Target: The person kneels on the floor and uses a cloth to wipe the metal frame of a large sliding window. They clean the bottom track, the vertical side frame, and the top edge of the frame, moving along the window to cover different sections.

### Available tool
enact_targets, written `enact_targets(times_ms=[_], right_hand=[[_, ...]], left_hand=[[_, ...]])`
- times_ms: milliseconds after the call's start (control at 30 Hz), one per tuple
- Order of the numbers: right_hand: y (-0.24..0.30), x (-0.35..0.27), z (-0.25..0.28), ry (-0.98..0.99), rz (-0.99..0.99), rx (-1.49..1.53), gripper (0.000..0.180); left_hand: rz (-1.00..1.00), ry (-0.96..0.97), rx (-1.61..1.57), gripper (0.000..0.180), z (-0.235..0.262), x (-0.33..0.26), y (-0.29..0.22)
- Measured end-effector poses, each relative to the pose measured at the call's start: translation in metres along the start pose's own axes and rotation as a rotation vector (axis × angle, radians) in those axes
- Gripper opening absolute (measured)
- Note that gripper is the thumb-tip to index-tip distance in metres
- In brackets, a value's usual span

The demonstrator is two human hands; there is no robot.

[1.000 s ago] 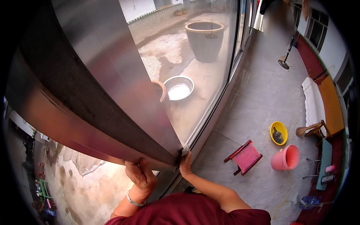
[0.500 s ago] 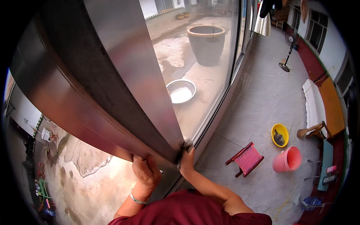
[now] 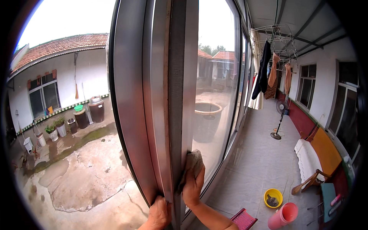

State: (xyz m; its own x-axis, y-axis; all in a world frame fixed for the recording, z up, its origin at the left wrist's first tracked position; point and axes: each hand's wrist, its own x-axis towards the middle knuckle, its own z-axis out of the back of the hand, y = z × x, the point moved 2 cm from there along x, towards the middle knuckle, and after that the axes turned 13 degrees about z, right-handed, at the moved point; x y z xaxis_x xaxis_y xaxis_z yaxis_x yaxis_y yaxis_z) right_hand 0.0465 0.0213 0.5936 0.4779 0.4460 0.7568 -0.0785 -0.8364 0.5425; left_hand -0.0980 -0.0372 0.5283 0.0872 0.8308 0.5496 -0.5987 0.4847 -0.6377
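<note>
A tall metal window frame (image 3: 153,96) rises through the middle of the view, with a glass pane (image 3: 212,92) to its right. My right hand (image 3: 193,183) presses a grey cloth (image 3: 193,163) against the frame's edge, next to the glass. My left hand (image 3: 159,212) grips the frame lower down, at the bottom of the picture.
Inside, on the tiled floor to the right: a yellow basin (image 3: 273,197), a pink bucket (image 3: 283,216), a pink stool (image 3: 244,220), a standing fan (image 3: 279,120), a bench (image 3: 312,159) and hanging clothes (image 3: 268,69). Outside: a wet yard (image 3: 84,176), a large dark vat (image 3: 207,120), bins and potted plants.
The view has swung up from the floor to look along the frame. My right hand has moved up the frame's edge and now holds a cloth against it; my left hand stays low.
</note>
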Motion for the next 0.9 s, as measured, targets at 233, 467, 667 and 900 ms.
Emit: enact_targets(times_ms=[233, 467, 667, 900], right_hand=[[0.075, 0.045, -0.055, 0.335, 0.814, -0.344, 0.061], [0.126, 0.088, -0.086, 0.308, 0.991, -0.542, 0.065], [0.167, 0.163, -0.138, 0.196, 1.201, -0.581, 0.065], [0.228, 0.267, -0.19, 0.081, 1.371, -0.66, 0.051]], left_hand=[[-0.067, -0.009, -0.065, 0.006, 0.012, 0.002, -0.006], [-0.023, 0.017, -0.094, 0.008, 0.004, -0.001, -0.005], [-0.044, 0.025, -0.105, 0.016, 0.008, -0.003, 0.006], [-0.003, 0.057, -0.174, 0.013, 0.004, -0.001, 0.004]])
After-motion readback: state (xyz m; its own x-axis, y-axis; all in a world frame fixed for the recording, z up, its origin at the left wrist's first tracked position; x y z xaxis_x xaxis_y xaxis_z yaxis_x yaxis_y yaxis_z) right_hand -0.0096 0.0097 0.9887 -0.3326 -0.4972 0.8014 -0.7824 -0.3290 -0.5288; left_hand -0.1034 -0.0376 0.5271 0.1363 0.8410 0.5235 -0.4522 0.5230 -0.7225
